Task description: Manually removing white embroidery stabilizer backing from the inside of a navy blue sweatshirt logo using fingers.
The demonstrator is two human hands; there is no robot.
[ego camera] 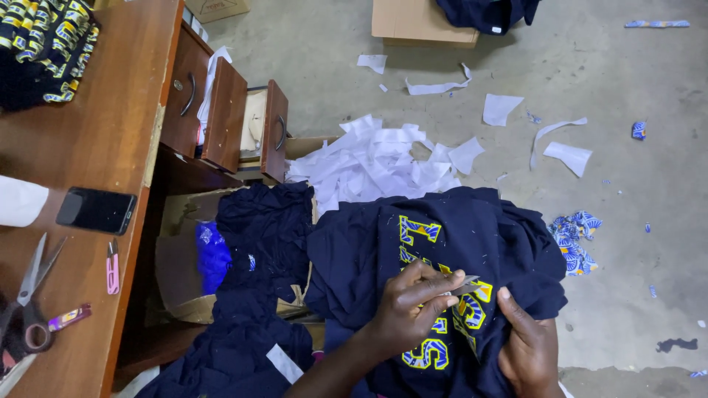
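A dark navy garment [472, 228] with yellow and blue appliqué letters lies across my lap. My left hand [413, 306] rests on the letters and pinches a small metal blade or snip [463, 286] at its fingertips. My right hand [527, 346] grips a fold of the same garment just right of the letters, thumb pointing up. The blade's tip sits between the two hands, against the lettering.
A wooden desk [88, 147] at left carries scissors [29, 295], pink snips [112, 269], a black phone [96, 210] and folded patterned cloth [44, 44]. Its drawers [225, 114] stand open. More navy garments [258, 228] fill a cardboard box. White paper scraps [376, 158] litter the concrete floor.
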